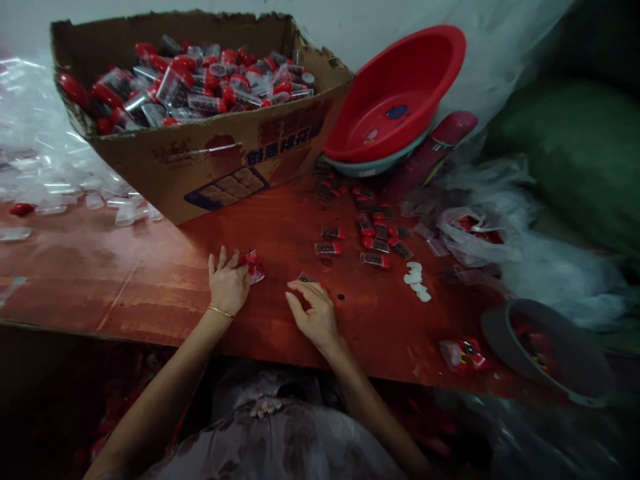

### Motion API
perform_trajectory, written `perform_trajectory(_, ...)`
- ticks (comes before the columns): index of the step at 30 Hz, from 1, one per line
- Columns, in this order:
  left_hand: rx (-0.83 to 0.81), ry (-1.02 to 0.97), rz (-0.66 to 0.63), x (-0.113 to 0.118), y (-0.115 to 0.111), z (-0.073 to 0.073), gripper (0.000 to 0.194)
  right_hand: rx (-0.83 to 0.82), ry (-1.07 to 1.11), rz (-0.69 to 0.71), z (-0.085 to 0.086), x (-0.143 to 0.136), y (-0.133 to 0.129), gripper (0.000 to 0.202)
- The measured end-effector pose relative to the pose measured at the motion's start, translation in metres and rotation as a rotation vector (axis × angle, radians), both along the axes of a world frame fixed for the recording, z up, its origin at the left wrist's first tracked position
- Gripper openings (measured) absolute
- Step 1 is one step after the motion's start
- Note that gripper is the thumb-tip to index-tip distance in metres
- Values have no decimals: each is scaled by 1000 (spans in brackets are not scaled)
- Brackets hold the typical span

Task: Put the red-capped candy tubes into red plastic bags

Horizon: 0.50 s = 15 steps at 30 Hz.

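Observation:
My left hand [229, 283], with a thin gold bracelet at the wrist, lies on the reddish tabletop with its fingers spread. Its fingertips touch a small shiny red packet [254, 267]. To the right, my right hand [315, 312] rests with curved fingers, the thumb apart from the index finger. Just beyond that index finger shows part of a small clear tube [306, 277] with dark contents; my hand covers the rest. Whether hidden fingers touch it is not visible. A small dark round piece [341, 297] lies beside this hand.
A large cardboard box [225, 160] full of red-capped clear tubes stands at the back. Several filled tubes [375, 260] and white discs [416, 281] lie to the right. Beyond are a red basin [400, 93], a plastic bag [475, 233], a grey bowl [500, 327] and a red packet [465, 355].

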<state>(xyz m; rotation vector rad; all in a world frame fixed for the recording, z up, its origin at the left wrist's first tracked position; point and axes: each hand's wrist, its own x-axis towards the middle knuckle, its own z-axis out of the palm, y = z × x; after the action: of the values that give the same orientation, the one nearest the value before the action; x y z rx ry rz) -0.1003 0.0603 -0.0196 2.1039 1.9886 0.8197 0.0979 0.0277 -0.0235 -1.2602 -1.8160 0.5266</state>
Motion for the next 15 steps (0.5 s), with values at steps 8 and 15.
perform_trajectory(8, 182, 82, -69, 31, -23, 22, 30, -384, 374, 54, -4, -50, 14, 33)
perform_trajectory(15, -128, -755, 7, 35, -16, 15, 35, -625, 839, 132, -1, -48, 10, 26)
